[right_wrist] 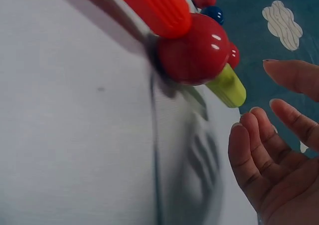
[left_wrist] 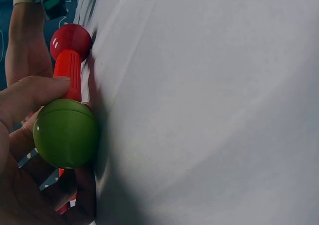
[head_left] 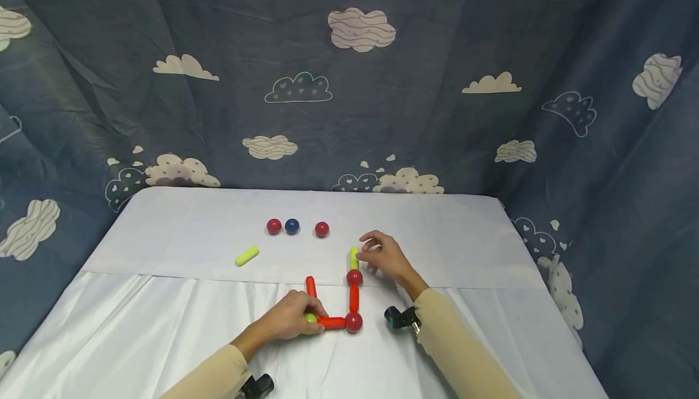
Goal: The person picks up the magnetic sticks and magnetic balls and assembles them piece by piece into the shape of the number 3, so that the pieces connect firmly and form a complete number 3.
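A chain of toy rods and balls lies on the white cloth. My left hand [head_left: 289, 316] holds it at its green ball [left_wrist: 67, 133], with the thumb on the adjoining red rod [left_wrist: 69, 70]. Another red rod [head_left: 310, 287] extends away from the green ball. At the corner is a red ball [head_left: 354, 322]; beyond it come a red rod [head_left: 354, 298], a second red ball [head_left: 354, 277] and a yellow-green rod [right_wrist: 228, 88]. Beside that last rod is my right hand [head_left: 384, 256], its fingers loosely bent and apart from the rod in the right wrist view.
Toward the back lie two loose red balls [head_left: 274, 226] and a blue ball [head_left: 292, 226]. A loose yellow-green rod [head_left: 247, 256] is left of them and nearer. A dark cloud-print curtain [head_left: 229, 108] hangs behind the cloth-covered table [head_left: 448, 229].
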`<state>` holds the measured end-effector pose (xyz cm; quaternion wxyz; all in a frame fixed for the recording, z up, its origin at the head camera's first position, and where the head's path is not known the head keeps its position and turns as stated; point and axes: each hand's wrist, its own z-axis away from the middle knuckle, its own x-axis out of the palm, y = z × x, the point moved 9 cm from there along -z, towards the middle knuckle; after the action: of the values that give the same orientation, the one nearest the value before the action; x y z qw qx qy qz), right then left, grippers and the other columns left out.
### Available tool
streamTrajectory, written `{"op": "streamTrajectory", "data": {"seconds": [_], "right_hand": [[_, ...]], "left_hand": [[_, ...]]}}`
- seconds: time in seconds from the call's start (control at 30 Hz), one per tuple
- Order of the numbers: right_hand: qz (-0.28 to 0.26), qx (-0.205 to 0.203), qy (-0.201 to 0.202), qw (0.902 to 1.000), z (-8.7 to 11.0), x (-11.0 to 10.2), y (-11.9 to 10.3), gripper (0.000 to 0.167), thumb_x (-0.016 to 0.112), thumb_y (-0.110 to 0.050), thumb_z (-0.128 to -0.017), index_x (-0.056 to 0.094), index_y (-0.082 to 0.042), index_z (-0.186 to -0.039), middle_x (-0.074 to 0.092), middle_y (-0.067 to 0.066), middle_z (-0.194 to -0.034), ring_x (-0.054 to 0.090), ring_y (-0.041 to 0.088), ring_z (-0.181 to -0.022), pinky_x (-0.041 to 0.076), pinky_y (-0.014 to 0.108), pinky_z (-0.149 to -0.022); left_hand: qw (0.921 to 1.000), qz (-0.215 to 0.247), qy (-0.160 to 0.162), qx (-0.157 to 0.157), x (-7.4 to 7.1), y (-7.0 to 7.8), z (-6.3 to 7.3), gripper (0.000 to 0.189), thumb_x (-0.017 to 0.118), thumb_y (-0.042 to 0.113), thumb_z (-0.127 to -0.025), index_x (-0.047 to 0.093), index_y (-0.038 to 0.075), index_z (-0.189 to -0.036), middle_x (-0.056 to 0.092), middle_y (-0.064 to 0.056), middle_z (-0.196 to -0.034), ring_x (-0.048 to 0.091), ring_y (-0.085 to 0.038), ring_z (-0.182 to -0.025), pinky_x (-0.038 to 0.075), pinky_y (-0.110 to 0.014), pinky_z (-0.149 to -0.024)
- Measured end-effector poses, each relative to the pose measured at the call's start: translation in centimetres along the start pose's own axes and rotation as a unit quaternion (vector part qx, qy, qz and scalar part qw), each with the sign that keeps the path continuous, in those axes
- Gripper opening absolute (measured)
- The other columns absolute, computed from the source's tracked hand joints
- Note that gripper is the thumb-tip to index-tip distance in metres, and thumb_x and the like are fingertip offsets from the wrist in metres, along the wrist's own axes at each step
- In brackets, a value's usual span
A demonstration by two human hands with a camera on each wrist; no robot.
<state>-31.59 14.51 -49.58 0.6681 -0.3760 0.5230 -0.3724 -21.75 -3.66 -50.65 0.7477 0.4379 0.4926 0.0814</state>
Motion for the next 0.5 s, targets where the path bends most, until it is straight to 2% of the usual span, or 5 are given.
{"op": "streamTrajectory", "data": {"seconds": [0.17, 0.5], "right_hand": [[0.028, -0.017, -0.015, 0.9994, -1.8, 0.2, -1.4, 0.039, 0.075, -0.009, -0.082, 0.06, -0.003, -0.118, 0.059, 0.008, -0.095, 0.058, 0.023, -0.072, 0.052, 0.035, -0.064], [0.081, -0.044, -0.052, 0.9943, -5.0, 1.8, -3.9, 0.037, 0.077, -0.004, -0.079, 0.063, -0.002, -0.113, 0.06, 0.007, -0.094, 0.056, 0.019, -0.078, 0.049, 0.027, -0.065]], "left_hand": [[1.0, 0.007, -0.003, -0.003, -0.1, 0.0, 0.0, 0.012, 0.079, 0.014, -0.075, 0.074, 0.014, -0.086, 0.058, 0.013, -0.071, 0.045, -0.007, -0.07, 0.036, -0.026, -0.065], [0.9999, 0.014, -0.003, -0.002, -0.2, -0.1, 0.0, 0.012, 0.08, 0.014, -0.075, 0.074, 0.014, -0.085, 0.058, 0.014, -0.07, 0.045, -0.005, -0.068, 0.037, -0.025, -0.064]]}}
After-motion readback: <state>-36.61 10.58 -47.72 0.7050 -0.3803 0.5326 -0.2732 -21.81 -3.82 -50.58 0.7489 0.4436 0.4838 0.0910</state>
